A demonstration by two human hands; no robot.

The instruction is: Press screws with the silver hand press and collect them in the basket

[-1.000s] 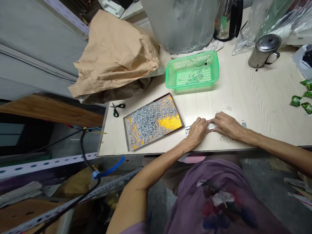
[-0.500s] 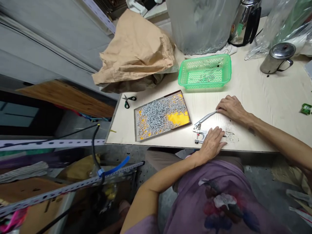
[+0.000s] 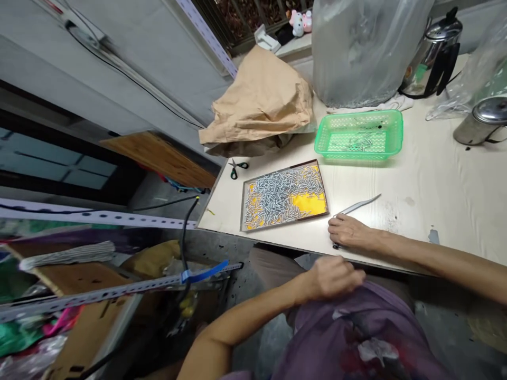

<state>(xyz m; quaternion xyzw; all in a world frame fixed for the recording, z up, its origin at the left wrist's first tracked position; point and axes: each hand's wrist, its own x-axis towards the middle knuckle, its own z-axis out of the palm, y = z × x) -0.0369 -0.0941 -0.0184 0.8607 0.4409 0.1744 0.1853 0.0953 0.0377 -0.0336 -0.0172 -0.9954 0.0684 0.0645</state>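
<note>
The metal hand press (image 3: 358,205) lies near the table's front edge, its long lever pointing up and right. My right hand (image 3: 348,232) is closed over its jaw end and hides most of it; a small black knob shows below the fingers. Off the table's edge, above the purple shirt, my left hand (image 3: 336,277) is blurred, its fingers curled together; what they hold, if anything, cannot be made out. Left of the press sits a shallow tray (image 3: 284,196) of many small metal pins on a yellow bottom.
A green basket (image 3: 358,134) with some pins stands behind the tray. Scissors (image 3: 238,169) lie at the left, near brown paper (image 3: 261,100). Farther back are a big plastic bag (image 3: 364,53), a kettle (image 3: 431,58) and a metal mug (image 3: 479,121). A flat grey piece (image 3: 433,236) lies by the right forearm.
My left hand has left the press and moved back over the lap, its fingers now curled. My right hand has gone from the lever's end to the jaw end. The view has shifted left.
</note>
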